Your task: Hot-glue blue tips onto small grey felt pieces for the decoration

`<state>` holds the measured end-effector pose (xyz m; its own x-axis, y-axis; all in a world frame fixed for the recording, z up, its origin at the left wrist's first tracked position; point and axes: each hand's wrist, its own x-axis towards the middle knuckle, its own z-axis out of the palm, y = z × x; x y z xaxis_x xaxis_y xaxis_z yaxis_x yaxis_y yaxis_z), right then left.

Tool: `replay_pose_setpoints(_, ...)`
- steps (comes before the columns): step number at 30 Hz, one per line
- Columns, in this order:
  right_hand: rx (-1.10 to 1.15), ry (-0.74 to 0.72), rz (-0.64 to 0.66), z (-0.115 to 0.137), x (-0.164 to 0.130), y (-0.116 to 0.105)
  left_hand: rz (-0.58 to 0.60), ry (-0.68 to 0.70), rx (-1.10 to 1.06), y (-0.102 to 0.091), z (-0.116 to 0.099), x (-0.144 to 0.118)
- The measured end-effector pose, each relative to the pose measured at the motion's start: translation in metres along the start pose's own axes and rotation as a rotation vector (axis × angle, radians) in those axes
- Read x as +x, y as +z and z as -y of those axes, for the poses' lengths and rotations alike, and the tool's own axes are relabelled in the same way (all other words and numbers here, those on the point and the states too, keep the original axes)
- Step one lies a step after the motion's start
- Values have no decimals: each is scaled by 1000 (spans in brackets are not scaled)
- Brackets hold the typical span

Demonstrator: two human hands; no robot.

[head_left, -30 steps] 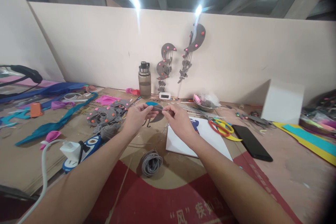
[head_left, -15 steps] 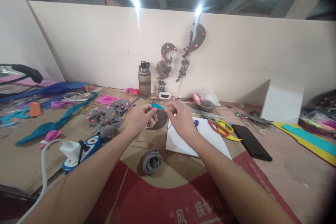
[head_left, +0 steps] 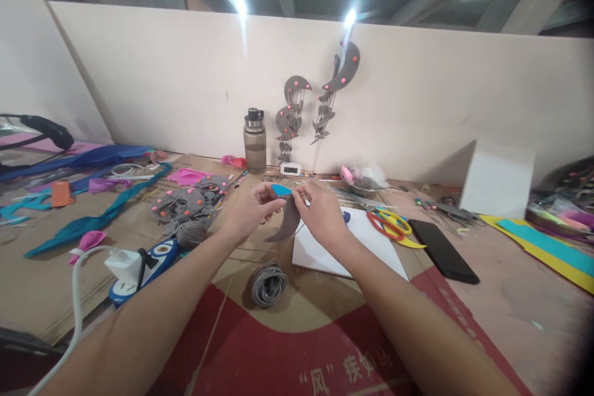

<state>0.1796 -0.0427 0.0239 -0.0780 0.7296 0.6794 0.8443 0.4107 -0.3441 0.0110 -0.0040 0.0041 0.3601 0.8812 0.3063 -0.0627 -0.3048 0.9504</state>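
Note:
My left hand (head_left: 248, 209) and my right hand (head_left: 320, 210) meet above the middle of the table, both closed in a pinch. Between them hangs a grey felt crescent (head_left: 290, 223), its tip pointing down and left. My right thumb and forefinger grip its upper edge; my left thumb presses at its left side. A small bright blue piece (head_left: 281, 190) shows at the top between my fingertips; how it joins the crescent is hidden. Below, on the cardboard, lies a coil of grey cord (head_left: 269, 284). White paper (head_left: 366, 247) lies under my right wrist.
Scissors with red and yellow handles (head_left: 387, 226) lie beside a black phone (head_left: 443, 250). Left are a blue power strip (head_left: 162, 253), grey felt pieces with pink dots (head_left: 180, 203) and coloured scraps. A water bottle (head_left: 255, 142) and small clock (head_left: 291, 169) stand by the wall.
The grey crescent has turned between my fingers, so its tip now hangs down and left. The blue piece shows a little farther right. My hands stay in nearly the same place.

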Motion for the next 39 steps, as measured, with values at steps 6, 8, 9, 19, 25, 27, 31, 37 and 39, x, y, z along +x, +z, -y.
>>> replay_pose_setpoints(6,-36,-15,41,4,-1,-3,-77,-86,-108,0,4,3)
replay_pose_setpoints(8,-52,-21,63,5,-2,-3,-85,-75,-56,-1,4,3)
replay_pose_setpoints(9,-60,-27,72,5,-3,-3,-89,-63,-28,-1,4,2)
replay_pose_setpoints(19,-313,-85,173,7,-3,-3,-55,-45,96,-1,-5,-1)
replay_pose_setpoints(25,-417,-132,205,4,-2,-2,-84,-57,180,-5,-6,0)
replay_pose_setpoints(27,-451,-173,195,1,-3,-1,-83,-53,213,-7,-5,1)
replay_pose_setpoints(31,-490,-216,167,-3,-4,2,-46,-60,245,-8,-5,1)
replay_pose_setpoints(37,-460,-178,202,2,-3,0,-43,-50,281,-9,-7,1)
replay_pose_setpoints(39,-407,-148,205,3,-3,-1,-45,-52,283,-9,-7,1)
